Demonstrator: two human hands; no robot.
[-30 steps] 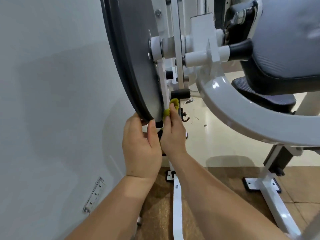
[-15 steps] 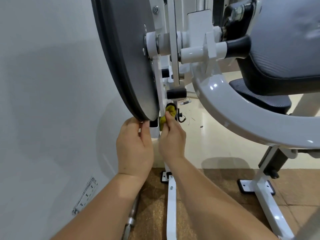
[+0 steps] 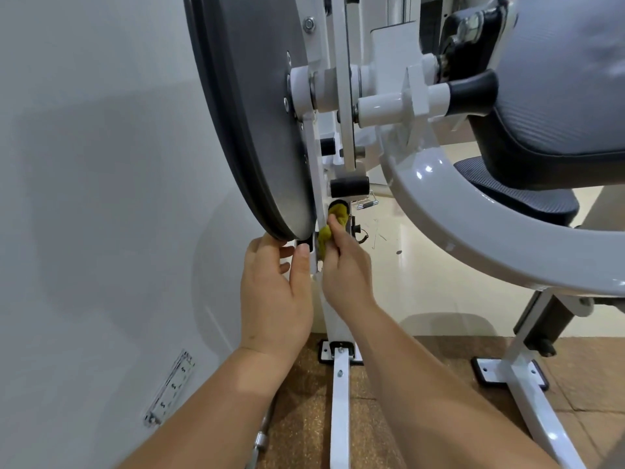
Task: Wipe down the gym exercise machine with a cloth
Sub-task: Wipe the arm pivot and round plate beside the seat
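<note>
R hand (image 3: 348, 269) fingers clamped on yellow cloth (image 3: 329, 228), bunched btwn fingertips and white upright (image 3: 333, 319), just under black roller stub (image 3: 350, 186). L hand (image 3: 274, 292) fingers curled, thumb closing on upright's edge at grey disc (image 3: 257, 113) lower rim. Tight slot: disc on left w/ wall (image 3: 101, 198) close beside it, curved grey arm (image 3: 473, 231) on right.

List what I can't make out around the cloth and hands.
Head view:
Cloth: mostly hidden inside the right hand.
Left hand: fingertips tucked under the disc rim, so its grip is unclear.
Disc top: cut off by the upper edge.
Post surface behind both hands: covered by them.
</note>
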